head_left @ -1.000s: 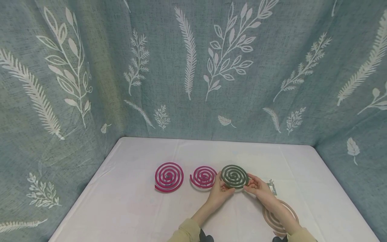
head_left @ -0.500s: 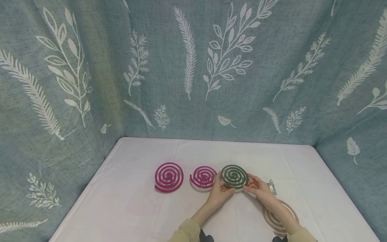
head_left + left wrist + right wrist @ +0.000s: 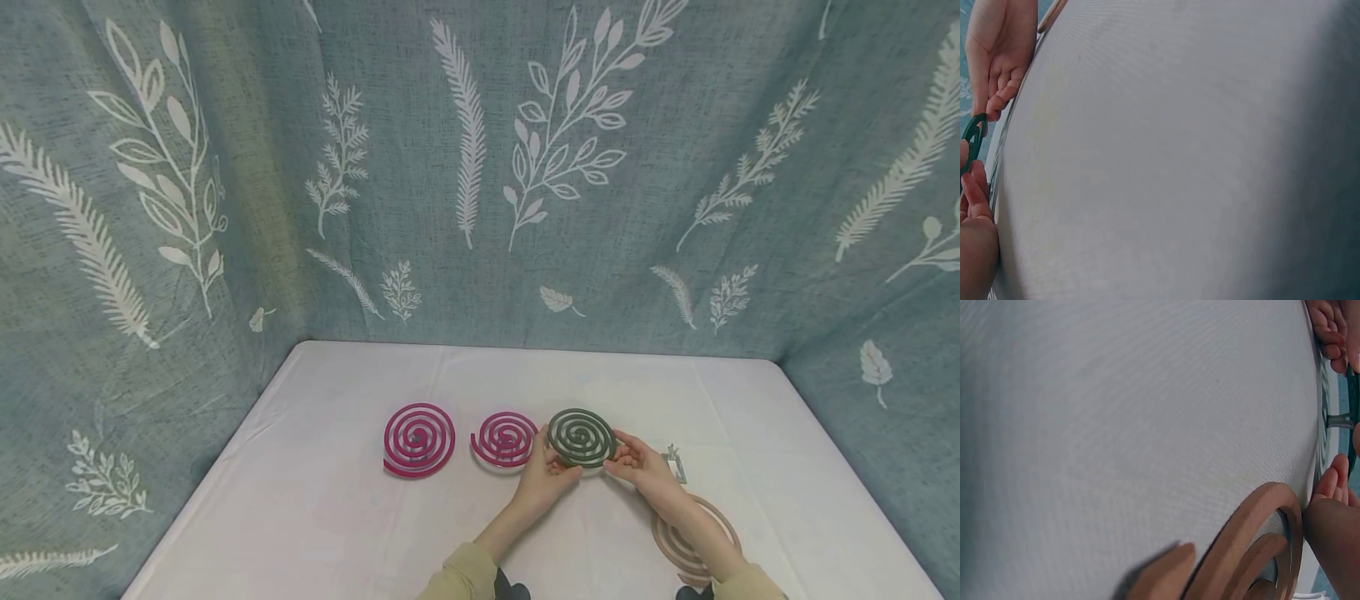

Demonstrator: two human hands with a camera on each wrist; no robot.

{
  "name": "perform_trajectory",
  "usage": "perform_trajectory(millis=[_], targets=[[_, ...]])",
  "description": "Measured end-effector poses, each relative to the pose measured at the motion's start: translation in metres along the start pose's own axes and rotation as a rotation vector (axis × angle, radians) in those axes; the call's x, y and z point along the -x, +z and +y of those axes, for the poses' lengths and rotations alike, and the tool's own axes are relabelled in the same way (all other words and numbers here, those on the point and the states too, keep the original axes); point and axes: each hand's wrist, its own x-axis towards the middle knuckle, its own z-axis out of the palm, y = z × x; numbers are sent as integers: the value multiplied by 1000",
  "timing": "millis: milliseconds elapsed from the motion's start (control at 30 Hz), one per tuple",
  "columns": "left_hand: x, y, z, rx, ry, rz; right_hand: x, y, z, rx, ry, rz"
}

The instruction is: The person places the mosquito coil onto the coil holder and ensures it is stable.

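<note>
Over the white table point(image 3: 315, 517), the left hand point(image 3: 542, 485) and right hand point(image 3: 648, 468) pinch opposite edges of the green coil point(image 3: 581, 437) (raised, just right of a pink coil point(image 3: 507, 438)), all virtually unmoved since a second ago, which suggests careful steadying.

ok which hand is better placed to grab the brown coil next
Probably the right hand: its forearm passes over the brown coil. The left hand is farther away. Both pinch the green coil.
</note>
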Motion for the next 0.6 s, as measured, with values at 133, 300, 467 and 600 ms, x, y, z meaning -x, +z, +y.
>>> perform_trajectory(millis=[133,300,467,600], targets=[[2,-1,2,23,4,-7,1,0,-2,3,-5,5],[2,-2,3,42,-5,-13,2,1,-4,20,-11,21],[0,-1,0,31,-11,-11,2,1,-3,21,-11,27],[0,-1,0,25,-9,-11,1,1,-2,18,-16,26]])
